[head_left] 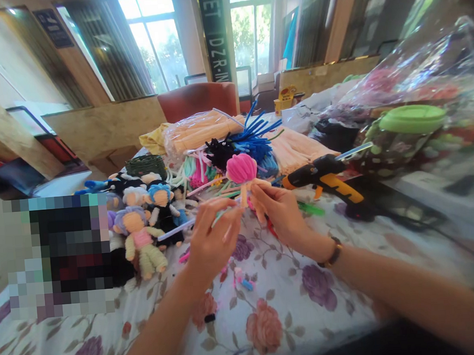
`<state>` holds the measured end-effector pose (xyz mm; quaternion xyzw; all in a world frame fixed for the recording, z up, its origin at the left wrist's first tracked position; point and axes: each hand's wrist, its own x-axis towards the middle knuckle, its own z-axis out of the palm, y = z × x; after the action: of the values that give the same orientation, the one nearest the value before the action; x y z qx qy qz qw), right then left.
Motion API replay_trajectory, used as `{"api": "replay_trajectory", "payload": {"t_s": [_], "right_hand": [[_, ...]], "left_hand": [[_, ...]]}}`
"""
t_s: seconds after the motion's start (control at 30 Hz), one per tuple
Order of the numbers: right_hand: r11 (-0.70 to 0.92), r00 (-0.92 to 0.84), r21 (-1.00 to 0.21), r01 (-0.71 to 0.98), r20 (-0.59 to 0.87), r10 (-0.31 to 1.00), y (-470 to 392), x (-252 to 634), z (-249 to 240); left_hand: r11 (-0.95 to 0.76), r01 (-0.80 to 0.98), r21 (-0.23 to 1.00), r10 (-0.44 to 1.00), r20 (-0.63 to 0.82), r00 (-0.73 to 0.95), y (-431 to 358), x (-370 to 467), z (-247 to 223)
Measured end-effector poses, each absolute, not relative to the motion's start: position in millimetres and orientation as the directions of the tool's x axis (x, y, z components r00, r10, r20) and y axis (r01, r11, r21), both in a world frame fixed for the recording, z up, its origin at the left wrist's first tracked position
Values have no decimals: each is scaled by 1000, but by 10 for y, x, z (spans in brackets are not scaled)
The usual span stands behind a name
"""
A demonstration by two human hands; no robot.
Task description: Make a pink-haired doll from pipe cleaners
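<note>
Both my hands meet above the middle of the table. My right hand (281, 215) pinches a small unfinished doll (241, 171) made of pipe cleaners, its round pink head upright and its peach body partly hidden by my fingers. Against that body, my left hand (216, 231) is closed on a pale pipe cleaner (175, 230), whose loose end sticks out to the left. Just right of my right hand, a black and yellow hot glue gun (323, 179) rests with a clear glue stick in its back. Something red, perhaps a tool handle (271, 228), shows below my right hand.
Several finished dolls (138, 234) crowd the left side. Bundles of blue pipe cleaners (258, 137) and peach ones (200, 131) lie behind my hands. A green-lidded jar (413, 120) and plastic wrapping stand at right. Small scraps (245, 281) dot the flowered tablecloth (298, 326).
</note>
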<state>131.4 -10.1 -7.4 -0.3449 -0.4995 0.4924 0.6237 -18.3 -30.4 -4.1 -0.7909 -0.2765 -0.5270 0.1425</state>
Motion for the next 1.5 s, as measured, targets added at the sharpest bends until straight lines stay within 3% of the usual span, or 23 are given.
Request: {"api": "replay_trajectory", "payload": {"t_s": [0.07,0.13,0.23,0.3,0.4,0.5,0.6,0.77,1.1,1.3,1.5], "right_hand": [[286,17,-921,-265,292,956,-97,1304,-88],[311,31,-911,-272,315,949,-89,1293,-110],[315,36,-900,-303,320,947,-88,1270,-139],[285,30,-899,-332,292,956,-105,1252,-144],[249,26,-905,-346,256,966,-145,1228,-131],[239,2,-915,-325,252,968,-177,1213,-111],[230,-36,-915,-331,256,966,-188,1201,-112],[209,-44,-891,-403,247,968,-192,1166,-150],[291,-28,-886,-361,322,946,-166,1162,-207],[255,-23,-900,-353,281,960,-147,1141,-271],[294,4,-909,-294,306,952,-147,1114,-296]], "left_hand": [[-850,504,154,379,843,382,-310,-151,-58],[-806,482,343,558,712,426,-296,-114,-89],[-593,471,654,806,482,345,-260,-67,-143],[-428,367,826,898,343,275,-245,-50,-162],[-261,120,958,952,234,200,-248,-39,-143],[-206,-92,974,965,218,146,-262,-28,-99],[-173,-171,970,978,190,85,-267,-18,-86],[-237,-218,947,972,230,-55,-269,-2,-117],[-252,-270,929,967,231,-107,-232,-30,-169],[-217,-227,949,969,182,-166,-230,-35,-178],[-237,-319,918,968,197,-153,-229,-19,-183]]}}
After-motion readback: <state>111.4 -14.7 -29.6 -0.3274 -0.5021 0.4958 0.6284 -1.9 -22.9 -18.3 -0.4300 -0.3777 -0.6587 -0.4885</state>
